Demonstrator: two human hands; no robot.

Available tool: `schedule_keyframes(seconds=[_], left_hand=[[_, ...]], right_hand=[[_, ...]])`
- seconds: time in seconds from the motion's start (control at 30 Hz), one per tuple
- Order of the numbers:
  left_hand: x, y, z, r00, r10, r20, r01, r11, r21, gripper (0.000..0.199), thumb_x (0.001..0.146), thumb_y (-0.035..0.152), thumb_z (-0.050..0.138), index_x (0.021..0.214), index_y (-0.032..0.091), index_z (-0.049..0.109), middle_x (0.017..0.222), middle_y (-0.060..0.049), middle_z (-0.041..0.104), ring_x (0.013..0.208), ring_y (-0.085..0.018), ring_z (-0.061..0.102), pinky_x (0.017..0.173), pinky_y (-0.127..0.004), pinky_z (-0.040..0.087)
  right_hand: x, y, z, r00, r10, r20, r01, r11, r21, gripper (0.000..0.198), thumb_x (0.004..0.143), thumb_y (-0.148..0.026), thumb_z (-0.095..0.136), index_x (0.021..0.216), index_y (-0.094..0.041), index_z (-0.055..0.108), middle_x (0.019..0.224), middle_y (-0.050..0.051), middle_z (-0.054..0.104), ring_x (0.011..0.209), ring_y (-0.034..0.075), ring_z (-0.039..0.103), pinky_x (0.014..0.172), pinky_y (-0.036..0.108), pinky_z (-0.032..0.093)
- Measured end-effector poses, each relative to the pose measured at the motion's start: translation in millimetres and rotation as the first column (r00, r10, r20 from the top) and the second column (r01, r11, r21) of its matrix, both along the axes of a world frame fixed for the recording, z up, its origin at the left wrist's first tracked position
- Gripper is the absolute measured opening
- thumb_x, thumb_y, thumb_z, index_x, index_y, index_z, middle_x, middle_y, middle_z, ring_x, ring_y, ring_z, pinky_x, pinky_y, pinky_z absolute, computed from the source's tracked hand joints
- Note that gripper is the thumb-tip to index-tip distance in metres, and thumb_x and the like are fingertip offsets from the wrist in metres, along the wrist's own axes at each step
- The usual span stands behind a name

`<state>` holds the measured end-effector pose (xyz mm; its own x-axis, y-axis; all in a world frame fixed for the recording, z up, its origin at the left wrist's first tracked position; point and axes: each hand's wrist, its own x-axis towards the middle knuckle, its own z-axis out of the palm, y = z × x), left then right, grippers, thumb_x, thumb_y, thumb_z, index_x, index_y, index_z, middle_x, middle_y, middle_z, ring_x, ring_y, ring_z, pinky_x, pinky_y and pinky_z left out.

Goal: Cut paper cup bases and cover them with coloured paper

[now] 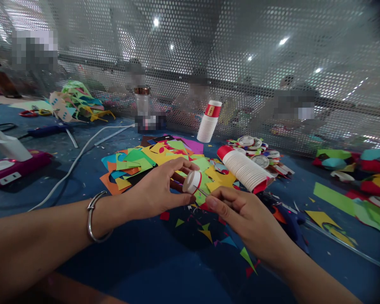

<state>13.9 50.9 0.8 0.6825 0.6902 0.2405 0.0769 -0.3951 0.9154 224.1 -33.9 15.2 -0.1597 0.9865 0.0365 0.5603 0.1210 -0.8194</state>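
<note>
My left hand point(164, 185) curls its fingers and thumb around a small white paper cup point(190, 182) with a red band, its round base turned toward me. A thin metal blade point(202, 192) reaches from my right hand point(237, 211) to the side of that cup. Closed fingers hide the blade's handle, so its kind cannot be made out. Beneath and behind both hands lies a heap of coloured paper pieces point(164, 152). Just beyond my right hand a stack of paper cups point(245, 169) lies on its side.
Another cup stack point(209, 122) stands tilted near the perforated metal screen point(183, 42). Cut cup pieces point(261, 160) lie to the right. A blue glue gun point(293, 223) is beside my right wrist. On the left are a purple power strip point(19, 169) and a white cable point(79, 156).
</note>
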Motion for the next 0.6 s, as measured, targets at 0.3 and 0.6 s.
schedule_keyframes(seconds=[0.3,0.6], left_hand=[[0.8,2.5,-3.3,0.995,-0.046,0.085,0.049,0.998,-0.042,0.047,0.081,0.020,0.074,0.122,0.024,0.051,0.121,-0.007,0.058,0.100,-0.020,0.064,0.087,-0.038,0.056],[-0.9,2.2,-2.1,0.997,-0.058,0.056,0.058,0.998,0.006,0.047,0.080,0.015,0.071,0.122,0.023,0.051,0.120,-0.007,0.061,0.104,-0.022,0.064,0.088,-0.038,0.055]], right_hand=[[-1.6,-0.6,-0.1,0.998,0.028,-0.054,-0.030,0.999,-0.025,0.037,0.097,-0.049,0.055,0.074,-0.020,0.056,0.063,-0.006,0.039,0.056,0.011,0.031,0.050,0.027,0.024],[3.3,-0.6,-3.0,0.985,-0.025,-0.168,0.001,0.990,-0.143,0.041,0.095,-0.058,0.055,0.085,-0.019,0.064,0.058,-0.008,0.030,0.047,0.008,0.019,0.042,0.026,0.013]])
